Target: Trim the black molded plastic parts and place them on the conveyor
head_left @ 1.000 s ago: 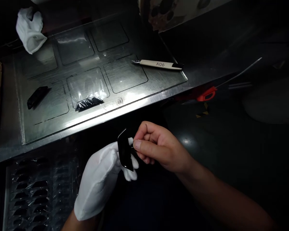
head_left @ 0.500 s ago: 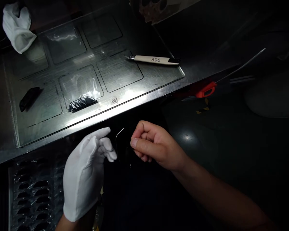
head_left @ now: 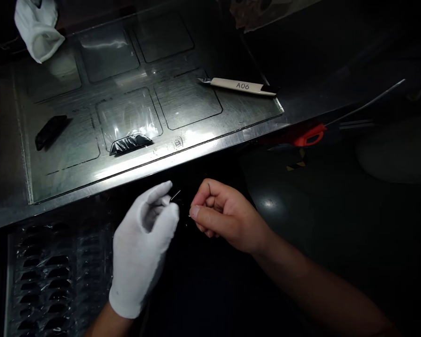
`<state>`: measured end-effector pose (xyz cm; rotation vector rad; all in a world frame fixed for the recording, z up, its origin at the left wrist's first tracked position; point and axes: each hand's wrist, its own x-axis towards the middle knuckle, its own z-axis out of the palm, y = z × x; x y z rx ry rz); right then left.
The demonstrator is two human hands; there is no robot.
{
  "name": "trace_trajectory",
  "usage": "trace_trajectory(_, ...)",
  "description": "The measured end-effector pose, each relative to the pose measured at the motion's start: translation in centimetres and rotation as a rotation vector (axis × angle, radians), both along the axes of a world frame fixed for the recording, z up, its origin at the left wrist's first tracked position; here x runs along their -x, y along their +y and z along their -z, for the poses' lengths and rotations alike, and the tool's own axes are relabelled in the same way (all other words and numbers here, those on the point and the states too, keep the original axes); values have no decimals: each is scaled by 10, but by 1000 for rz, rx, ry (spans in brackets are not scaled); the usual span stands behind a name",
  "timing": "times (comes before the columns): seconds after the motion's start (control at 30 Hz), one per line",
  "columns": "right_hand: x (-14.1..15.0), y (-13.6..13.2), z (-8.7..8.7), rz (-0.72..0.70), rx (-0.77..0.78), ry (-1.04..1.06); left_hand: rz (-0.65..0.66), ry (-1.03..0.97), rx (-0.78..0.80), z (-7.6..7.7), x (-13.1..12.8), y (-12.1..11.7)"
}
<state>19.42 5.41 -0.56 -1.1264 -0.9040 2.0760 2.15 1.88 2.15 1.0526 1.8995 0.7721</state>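
Observation:
My left hand (head_left: 143, 248) wears a white glove, and its fingers are closed at the edge of a small thin black piece (head_left: 181, 202) held below the table's front edge. My bare right hand (head_left: 224, 215) pinches the same piece from the right with thumb against forefinger. The piece is almost lost against the dark. Only a bright edge of it shows between the two hands.
A metal table (head_left: 203, 140) carries a clear plate with square outlines. On it lie a white blade tool marked A06 (head_left: 242, 86), a black part (head_left: 51, 131), a film-wrapped black part (head_left: 130, 142) and a white glove (head_left: 38, 28). A tray of several black parts (head_left: 45, 276) sits lower left. A red-handled tool (head_left: 308, 138) lies right.
My left hand let go of the black piece and drew back to the left, then came back to it with fingers closed. My right hand kept its pinch.

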Motion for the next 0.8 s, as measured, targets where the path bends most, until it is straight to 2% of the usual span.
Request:
trace_trajectory(0.1, 0, -2, 2, 0, -1, 9, -147, -242, -86, 5, 7, 1)
trace_trajectory(0.2, -1, -4, 6, 2, -89, -2, -173, -434, -90, 13, 15, -3)
trace_trajectory(0.27, 0, -5, 11, 32, -333, -62, -124, -559, 15, 20, 19, -9)
trace_trajectory(0.37, 2, -5, 15, 21, -832, -129, -52, -805, 142, 31, 24, -21)
trace_trajectory(0.43, 3, -2, 15, -42, -1002, -112, -33, -947, 129, 37, 26, -28)
trace_trajectory(0.63, -4, 6, 3, -188, -1036, -119, 56, -1180, 53, 49, 27, -35)
trace_trajectory(0.8, -8, 3, 1, -193, -997, -127, -78, -1258, 39, 56, 26, -39)
